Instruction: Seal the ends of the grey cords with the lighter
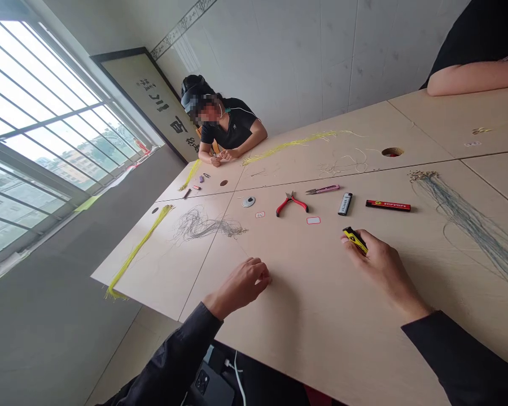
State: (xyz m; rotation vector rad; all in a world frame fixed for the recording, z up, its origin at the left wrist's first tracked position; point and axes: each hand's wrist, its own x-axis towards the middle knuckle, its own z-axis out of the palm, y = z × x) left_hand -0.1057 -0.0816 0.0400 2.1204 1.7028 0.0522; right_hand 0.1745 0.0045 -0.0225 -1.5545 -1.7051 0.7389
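My right hand is closed around a yellow and black lighter, held just above the table. Over the table to its left, my left hand is curled with thumb and fingers pressed together; anything between them is too small to make out. Beyond my right hand lie a white and black lighter and a red lighter. Red-handled pliers rest with handles spread, near pink-handled snips. A bundle of grey-blue threads lies at the right, a tangle of dark threads at the left.
Yellow thread bundles lie at the table's left edge and far side. A round disc and small labels sit mid-table. A person sits across; another person's arm rests at the far right. A hole opens in the tabletop.
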